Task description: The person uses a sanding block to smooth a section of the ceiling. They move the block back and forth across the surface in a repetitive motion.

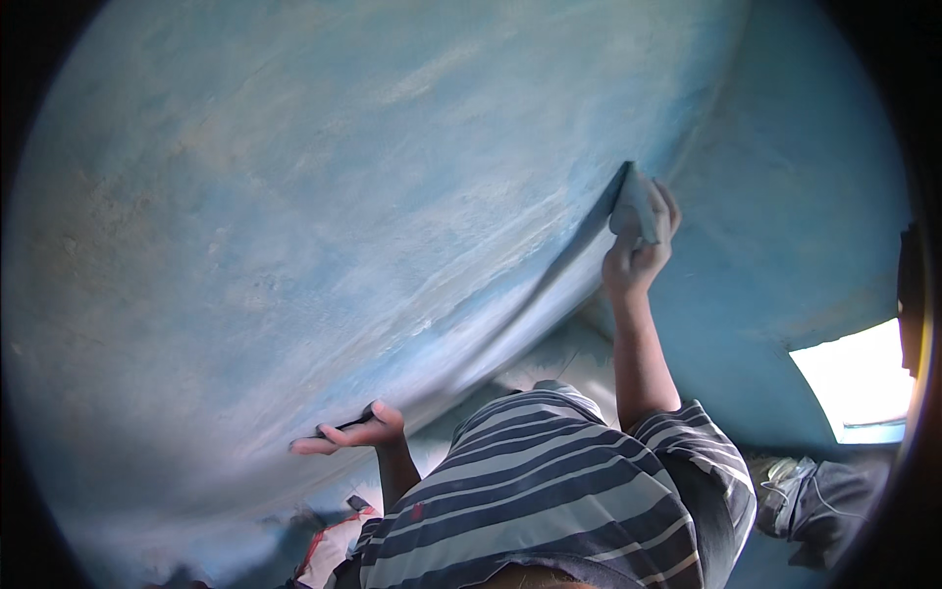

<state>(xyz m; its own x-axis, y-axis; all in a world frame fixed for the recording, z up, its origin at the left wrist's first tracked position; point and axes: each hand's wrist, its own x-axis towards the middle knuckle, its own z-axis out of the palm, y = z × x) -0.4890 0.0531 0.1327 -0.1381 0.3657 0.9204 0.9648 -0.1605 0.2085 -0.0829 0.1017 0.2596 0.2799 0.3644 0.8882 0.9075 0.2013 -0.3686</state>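
I had a dim, bluish view, with glare burning out the opening (854,383) between three and four o'clock. The long straightedge (535,319) smeared with blur near the dial's centre; the wall (334,196) softened towards eight o'clock, and black fisheye vignetting rounded every corner.

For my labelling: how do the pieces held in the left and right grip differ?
The grey piece in the right grip shows a broad, tapering face; the dark piece in the left grip shows as a thin strip. The grey piece sits higher in view than the dark piece. Both are held.
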